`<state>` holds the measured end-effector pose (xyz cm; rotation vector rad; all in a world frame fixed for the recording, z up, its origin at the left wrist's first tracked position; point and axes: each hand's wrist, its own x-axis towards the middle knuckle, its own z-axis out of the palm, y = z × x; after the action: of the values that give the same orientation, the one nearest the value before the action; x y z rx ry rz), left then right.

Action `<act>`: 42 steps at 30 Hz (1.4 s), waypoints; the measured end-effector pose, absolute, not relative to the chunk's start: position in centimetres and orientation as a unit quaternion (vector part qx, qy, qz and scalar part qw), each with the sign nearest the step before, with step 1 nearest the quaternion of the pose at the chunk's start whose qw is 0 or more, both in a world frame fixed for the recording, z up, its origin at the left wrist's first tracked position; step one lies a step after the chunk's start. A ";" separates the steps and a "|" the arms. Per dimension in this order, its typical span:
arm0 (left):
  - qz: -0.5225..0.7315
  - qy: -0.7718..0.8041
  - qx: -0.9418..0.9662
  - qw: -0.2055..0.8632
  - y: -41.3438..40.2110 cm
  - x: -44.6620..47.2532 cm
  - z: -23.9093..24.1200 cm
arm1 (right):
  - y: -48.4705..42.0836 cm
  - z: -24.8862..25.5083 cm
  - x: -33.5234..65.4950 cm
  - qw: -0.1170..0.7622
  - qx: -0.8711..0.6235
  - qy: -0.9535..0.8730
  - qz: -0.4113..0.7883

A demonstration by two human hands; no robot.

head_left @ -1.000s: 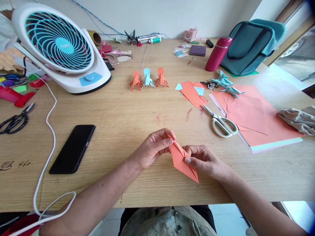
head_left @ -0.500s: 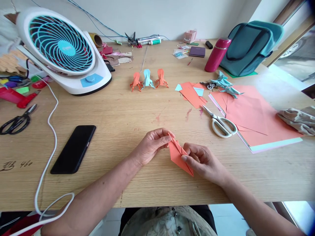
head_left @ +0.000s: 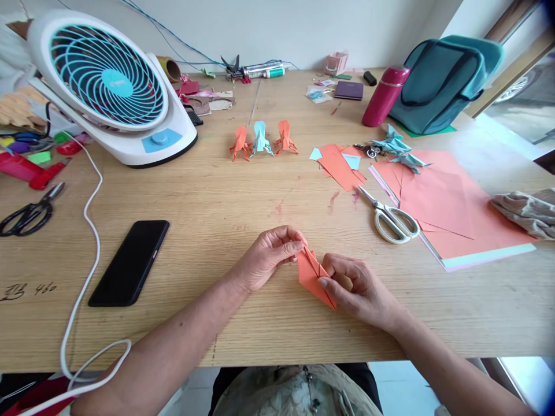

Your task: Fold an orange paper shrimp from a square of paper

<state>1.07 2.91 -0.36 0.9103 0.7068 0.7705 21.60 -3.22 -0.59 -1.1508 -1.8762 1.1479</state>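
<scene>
A folded piece of orange origami paper (head_left: 313, 279) is held between both hands, above the near part of the table. My left hand (head_left: 274, 254) pinches its upper left tip between thumb and fingers. My right hand (head_left: 358, 286) grips its right edge, the thumb on the near face beside a crease. Part of the paper behind the fingers is hidden. Further back stand finished folded figures: an orange one (head_left: 240, 143), a light blue one (head_left: 261, 138) and a second orange one (head_left: 285, 137).
White-handled scissors (head_left: 394, 222) lie right, beside stacked orange sheets (head_left: 437, 196) and paper scraps (head_left: 340, 167). A black phone (head_left: 130, 263), a white cable (head_left: 93, 231), black scissors (head_left: 32, 214) and a fan (head_left: 165, 138) are left. A pink bottle (head_left: 385, 97) and teal bag (head_left: 442, 86) stand back right.
The paper's lower tip has shifted slightly to the left, and a small flap along its upper edge shows more. Both hands keep their hold, nearly in place.
</scene>
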 end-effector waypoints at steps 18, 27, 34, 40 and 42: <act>0.365 0.353 0.523 0.684 2.9 1.1 -0.3 | -3.3 -1.3 21.5 0.312 -0.459 -0.725 0.408; 0.321 0.377 0.585 0.642 3.0 0.9 -0.4 | -3.4 -1.3 21.5 0.304 -0.451 -0.748 0.381; 0.337 0.348 0.589 0.647 3.2 0.6 -0.6 | -3.3 -1.2 21.8 0.309 -0.439 -0.747 0.391; 0.340 0.335 0.634 0.608 3.3 0.3 -0.5 | -3.2 -1.0 21.9 0.306 -0.443 -0.740 0.404; 0.336 0.339 0.637 0.606 3.2 0.2 -0.5 | -3.2 -0.9 22.0 0.303 -0.446 -0.740 0.403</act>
<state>0.18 3.23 -0.45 1.4725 0.7844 0.7763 22.00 -3.19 -0.90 -1.1824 -1.9610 1.0674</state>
